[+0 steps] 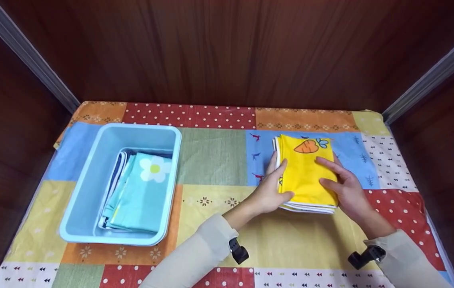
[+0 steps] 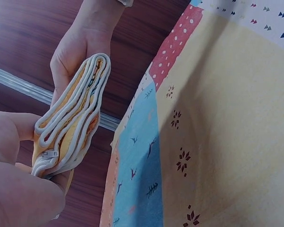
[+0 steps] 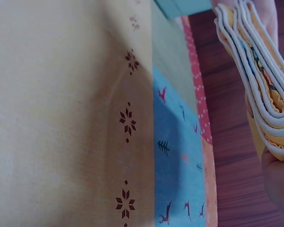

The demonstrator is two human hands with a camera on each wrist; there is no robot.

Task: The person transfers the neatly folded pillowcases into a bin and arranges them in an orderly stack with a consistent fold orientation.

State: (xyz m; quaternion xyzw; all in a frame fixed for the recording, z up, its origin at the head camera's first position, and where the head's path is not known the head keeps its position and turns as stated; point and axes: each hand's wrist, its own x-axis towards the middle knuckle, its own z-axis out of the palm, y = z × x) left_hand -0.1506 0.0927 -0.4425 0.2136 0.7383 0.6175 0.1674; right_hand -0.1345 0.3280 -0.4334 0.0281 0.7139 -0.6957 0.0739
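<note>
A folded yellow cloth (image 1: 307, 176) with an orange carrot print is held up over the patchwork tablecloth between both hands. My left hand (image 1: 271, 189) grips its left side, thumb lying across the front near the lower corner. On the opposite side my right hand (image 1: 349, 187) holds the cloth's edge, with fingers showing on the yellow face. In the left wrist view the folded layers (image 2: 73, 113) show white bound edges and a small white tag (image 2: 49, 153). White-edged folds (image 3: 262, 80) also show in the right wrist view.
A light blue plastic bin (image 1: 79, 200) stands at the left of the patchwork tablecloth (image 1: 211, 160). Inside it lie folded cloths, the front one a turquoise cloth (image 1: 141, 204) with a white flower. Dark wood panels (image 1: 227, 52) rise behind and at both sides.
</note>
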